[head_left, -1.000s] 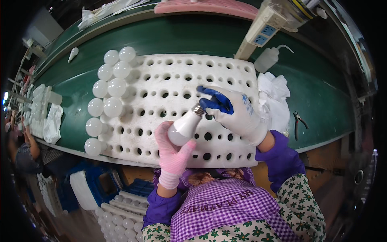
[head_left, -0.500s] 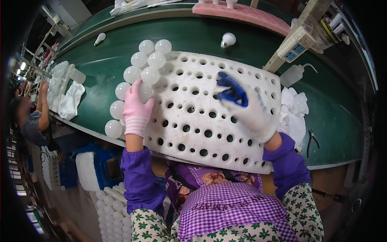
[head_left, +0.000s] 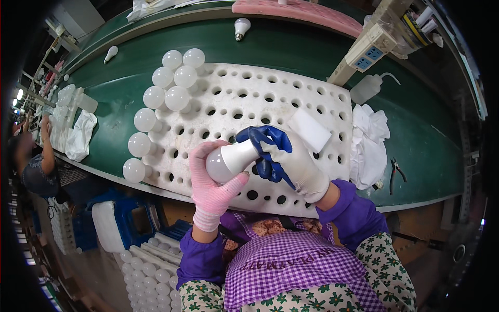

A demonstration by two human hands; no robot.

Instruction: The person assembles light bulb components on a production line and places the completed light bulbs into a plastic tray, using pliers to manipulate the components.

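Note:
A light bulb with a frosted globe and white body is held between my two hands, tilted above the perforated white foam board. My left hand, in a pink glove, is closed around the globe. Blue-coated fingers of my right hand are closed around the other end, hiding the base. On the board beside my right hand lies a small white block. Several frosted bulbs stand globe-up along the board's left side.
A bulb lies on the green surface beyond the board, another farther left. To the right are a white cloth, pliers, a squeeze bottle and a post with sockets. Bulb trays stand below left; a person works at far left.
My left hand has lifted a bulb out of the board and brought it right. My right hand has come left and grips its other end. The white block now shows on the board.

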